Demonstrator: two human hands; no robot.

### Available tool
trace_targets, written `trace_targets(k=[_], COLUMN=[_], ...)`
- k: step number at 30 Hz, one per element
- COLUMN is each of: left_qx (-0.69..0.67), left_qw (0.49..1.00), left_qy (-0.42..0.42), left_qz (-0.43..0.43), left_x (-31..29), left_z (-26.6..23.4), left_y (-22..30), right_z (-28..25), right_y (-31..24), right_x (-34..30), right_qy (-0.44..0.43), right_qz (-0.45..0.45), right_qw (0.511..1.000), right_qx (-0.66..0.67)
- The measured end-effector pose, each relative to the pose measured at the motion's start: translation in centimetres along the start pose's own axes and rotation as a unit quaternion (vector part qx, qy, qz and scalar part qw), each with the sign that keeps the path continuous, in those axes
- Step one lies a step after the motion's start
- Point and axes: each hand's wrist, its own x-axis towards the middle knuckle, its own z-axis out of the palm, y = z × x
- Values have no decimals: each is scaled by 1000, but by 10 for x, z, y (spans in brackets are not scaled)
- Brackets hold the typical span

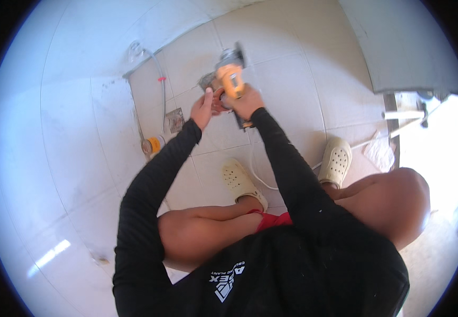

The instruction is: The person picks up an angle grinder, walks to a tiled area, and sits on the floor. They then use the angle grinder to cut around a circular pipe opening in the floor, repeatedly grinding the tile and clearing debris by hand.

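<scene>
My right hand is wrapped round the body of an orange-and-black angle grinder. Its dark head and disc point away from me, above the tiled floor. Close by the grinder's left side is my left hand, thumb raised and fingers stretched toward the tool. Those fingertips are slightly blurred, and whether they touch the grinder is hard to make out. Beyond the left hand, a rough grey patch shows in the floor, partly covered by the grinder and hand.
A grey hose with a red ring runs down by the left wall. Near it are a square floor drain and an orange-and-white cylinder. A white cord curves between my cream clogs. Right lie a plastic bag and white pipe.
</scene>
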Motion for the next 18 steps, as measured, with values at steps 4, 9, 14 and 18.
trace_targets(k=[4, 9, 14, 18], left_qx=[468, 542, 625, 662], left_qw=[840, 737, 671, 653], left_qy=[67, 84, 53, 30], left_qz=[265, 396, 397, 366], left_x=[52, 92, 118, 141], left_z=[-44, -37, -8, -6], left_y=[-4, -21, -26, -28], right_z=[-60, -107, -136, -138], right_y=[5, -5, -12, -8], right_x=[29, 11, -3, -7], right_qy=[50, 91, 102, 105], right_qz=[1, 16, 58, 68], right_qw=[999, 993, 986, 987], right_qx=[17, 73, 115, 96])
